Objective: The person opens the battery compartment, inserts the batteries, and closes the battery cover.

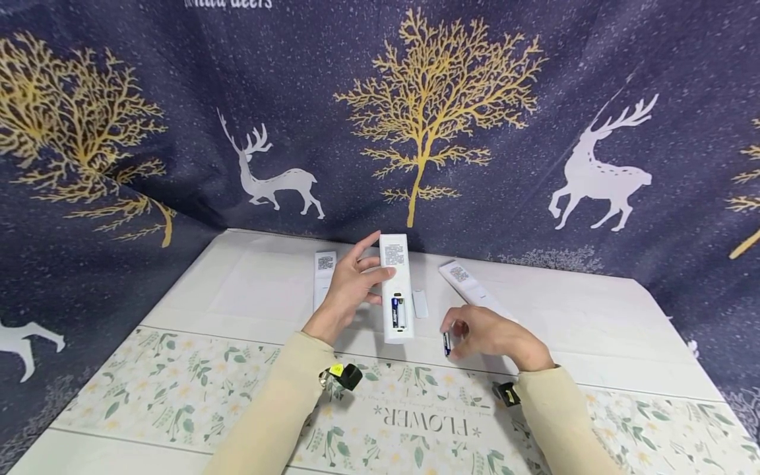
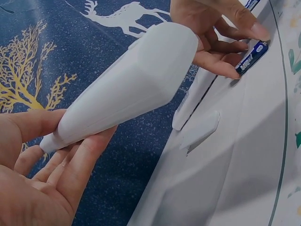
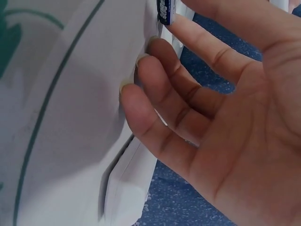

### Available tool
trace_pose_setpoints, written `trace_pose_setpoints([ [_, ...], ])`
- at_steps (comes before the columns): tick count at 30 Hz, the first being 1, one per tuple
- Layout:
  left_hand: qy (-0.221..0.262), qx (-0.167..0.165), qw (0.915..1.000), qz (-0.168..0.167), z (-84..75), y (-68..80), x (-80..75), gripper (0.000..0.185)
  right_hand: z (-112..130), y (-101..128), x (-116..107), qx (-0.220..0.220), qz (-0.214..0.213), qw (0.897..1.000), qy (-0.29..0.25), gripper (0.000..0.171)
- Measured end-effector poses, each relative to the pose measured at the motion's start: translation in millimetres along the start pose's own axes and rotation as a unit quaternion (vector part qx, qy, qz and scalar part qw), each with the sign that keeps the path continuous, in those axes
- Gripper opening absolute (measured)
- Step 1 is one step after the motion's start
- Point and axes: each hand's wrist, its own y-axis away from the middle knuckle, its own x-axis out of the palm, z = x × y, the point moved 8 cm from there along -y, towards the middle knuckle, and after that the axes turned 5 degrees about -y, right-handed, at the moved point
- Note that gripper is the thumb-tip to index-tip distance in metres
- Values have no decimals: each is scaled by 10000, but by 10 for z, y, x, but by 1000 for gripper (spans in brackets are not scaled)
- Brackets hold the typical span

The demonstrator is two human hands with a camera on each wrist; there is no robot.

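A: Head view first. What are the right hand's fingertips (image 1: 452, 330) doing?

B: They pinch a small blue battery (image 1: 446, 344), thumb on one side, forefinger on the other, with the battery's lower end down at the white tabletop (image 1: 594, 316). The right wrist view shows the other fingers lying loosely curved, their tips against the table, and the battery (image 3: 165, 10) just at the top edge.

A: And the right hand (image 1: 489, 336) as a whole?

B: It sits low over the table, just right of the middle remote.

A: The left one?

B: The left hand (image 1: 350, 288) holds the middle remote (image 1: 396, 288) from its left side: the thumb lies across its back, and the left wrist view shows the fingers (image 2: 70, 165) cupped under its narrow end. The remote is back-side up, raised at a tilt, and its battery bay is open with one battery (image 1: 394, 313) seated in it.

A: What lies around it?

B: A small white battery cover (image 1: 419, 303) lies flat on the table just right of the remote. A second remote (image 1: 323, 277) lies to the left, partly behind the left hand, and a third remote (image 1: 472, 290) lies angled to the right, beyond the right hand. Nearer the person is a floral mat (image 1: 415, 422) printed with the word FLOWER. A dark blue cloth (image 1: 475, 99) with gold trees and white deer hangs behind.
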Motion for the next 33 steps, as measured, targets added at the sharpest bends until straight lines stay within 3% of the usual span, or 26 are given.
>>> trace_pose_setpoints([
  [15,56,7,10000,18,3,16,-11,80,12,-22,14,-703,171,9945,-759,43],
  [26,34,-25,10000,25,13,3,-5,79,8,-23,4,-562,104,9944,-887,35],
  [33,46,-24,10000,20,7,5,-4,80,64,-18,40,-760,351,9862,-1426,23],
])
